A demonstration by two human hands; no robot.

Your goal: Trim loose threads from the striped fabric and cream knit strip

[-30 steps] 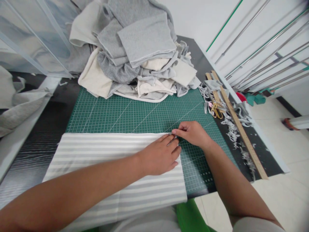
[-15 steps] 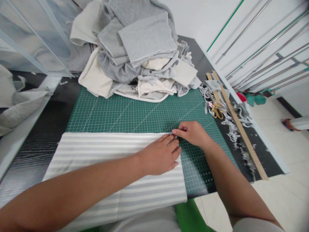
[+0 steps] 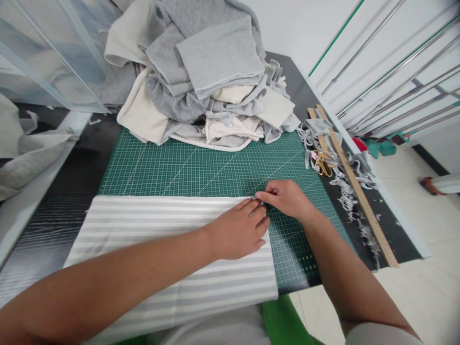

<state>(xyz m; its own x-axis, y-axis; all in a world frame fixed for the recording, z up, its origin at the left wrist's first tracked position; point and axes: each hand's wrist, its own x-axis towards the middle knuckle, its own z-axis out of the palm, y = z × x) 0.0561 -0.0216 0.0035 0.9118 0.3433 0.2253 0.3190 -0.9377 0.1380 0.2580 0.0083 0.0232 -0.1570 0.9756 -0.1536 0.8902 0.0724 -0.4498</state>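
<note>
A grey-and-white striped fabric (image 3: 143, 215) lies flat over the near part of a green cutting mat (image 3: 165, 167), its near edge reaching my lap. My left hand (image 3: 242, 230) rests palm down on the fabric's right end, fingers spread and pointing to the far right corner. At that corner my right hand (image 3: 287, 197) is closed, thumb and forefinger pinching the fabric's edge. The fingertips of both hands nearly meet there.
A tall heap of grey and cream fabric pieces (image 3: 219, 57) covers the mat's far end. Along the right table edge lie a wooden ruler (image 3: 359, 196), gold-handled scissors (image 3: 323, 165) and fabric scraps (image 3: 345, 194). Metal poles (image 3: 391, 76) lean at the right wall.
</note>
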